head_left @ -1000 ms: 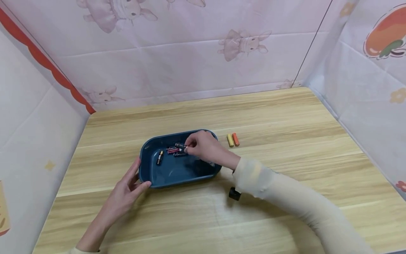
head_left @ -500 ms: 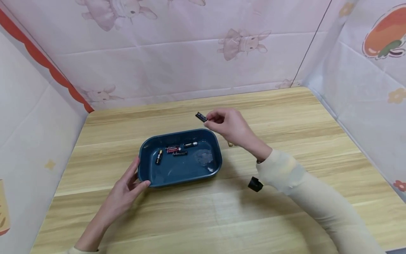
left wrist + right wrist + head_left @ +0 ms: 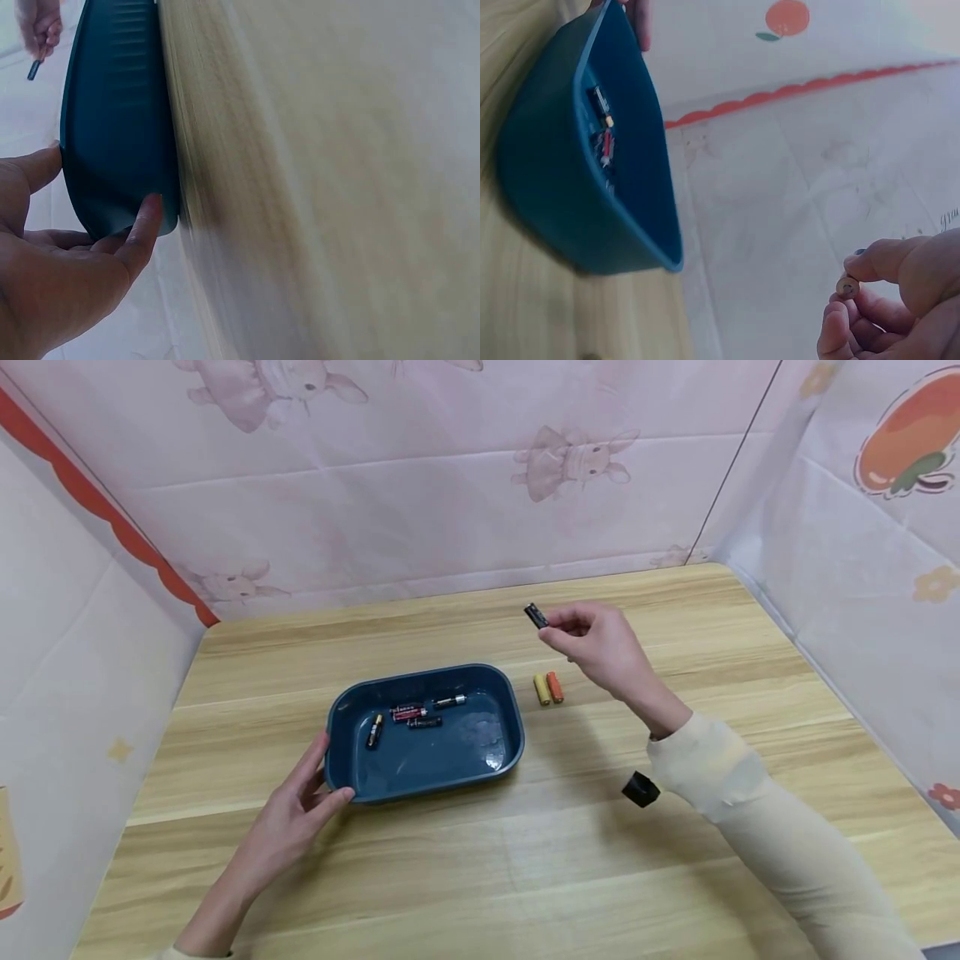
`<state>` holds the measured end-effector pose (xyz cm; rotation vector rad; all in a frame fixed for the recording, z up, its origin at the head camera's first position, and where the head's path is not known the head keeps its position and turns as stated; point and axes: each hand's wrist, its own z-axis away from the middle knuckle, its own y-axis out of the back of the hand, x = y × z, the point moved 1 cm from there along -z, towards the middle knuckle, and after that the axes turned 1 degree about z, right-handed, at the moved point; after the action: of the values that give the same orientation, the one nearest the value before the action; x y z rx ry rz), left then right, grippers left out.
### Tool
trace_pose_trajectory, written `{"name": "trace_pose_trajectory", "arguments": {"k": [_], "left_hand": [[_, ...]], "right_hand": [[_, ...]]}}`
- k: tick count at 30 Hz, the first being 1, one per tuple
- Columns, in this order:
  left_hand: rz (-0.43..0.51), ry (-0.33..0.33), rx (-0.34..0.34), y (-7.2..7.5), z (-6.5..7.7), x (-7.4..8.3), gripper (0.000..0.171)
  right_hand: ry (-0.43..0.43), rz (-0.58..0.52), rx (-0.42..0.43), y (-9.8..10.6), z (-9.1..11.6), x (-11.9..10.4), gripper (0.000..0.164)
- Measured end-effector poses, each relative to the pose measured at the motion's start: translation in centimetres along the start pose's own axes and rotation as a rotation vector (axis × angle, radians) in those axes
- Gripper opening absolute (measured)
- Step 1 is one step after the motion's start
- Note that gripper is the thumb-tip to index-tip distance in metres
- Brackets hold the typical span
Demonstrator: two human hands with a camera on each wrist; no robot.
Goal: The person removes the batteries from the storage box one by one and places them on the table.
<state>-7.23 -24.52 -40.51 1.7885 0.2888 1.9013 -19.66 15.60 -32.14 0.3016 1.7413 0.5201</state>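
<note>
Grasping a black battery (image 3: 536,615) in the grip of the right hand (image 3: 600,647), raised above the desk (image 3: 465,877), past the right end of the dark blue tub (image 3: 427,772). Grasping the tub's near left corner with the left hand (image 3: 292,814). Showing inside the tub: a red battery (image 3: 409,714) among four dark batteries (image 3: 374,732). Showing right of the tub: a yellow battery (image 3: 542,691) beside an orange battery (image 3: 555,687).
</note>
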Motion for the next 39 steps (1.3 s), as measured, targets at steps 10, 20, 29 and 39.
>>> {"name": "trace_pose_trajectory", "arguments": {"k": [10, 20, 29, 39], "left_hand": [[-0.012, 0.009, -0.001, 0.0, 0.0, 0.1, 0.083], [0.001, -0.007, -0.013, 0.0, 0.0, 0.2, 0.083], [0.003, -0.005, -0.018, 0.1, -0.1, 0.2, 0.084], [0.004, -0.010, -0.017, 0.2, 0.0, 0.1, 0.083]], "right_hand": [[-0.154, -0.047, 0.033, 1.1, 0.7, 2.4, 0.028], [-0.459, -0.053, -0.012, 0.6, 1.1, 7.4, 0.032], [-0.478, 0.091, -0.034, -0.7, 1.6, 10.6, 0.029], [-0.445, 0.299, -0.080, -2.0, 1.5, 10.4, 0.025]]}}
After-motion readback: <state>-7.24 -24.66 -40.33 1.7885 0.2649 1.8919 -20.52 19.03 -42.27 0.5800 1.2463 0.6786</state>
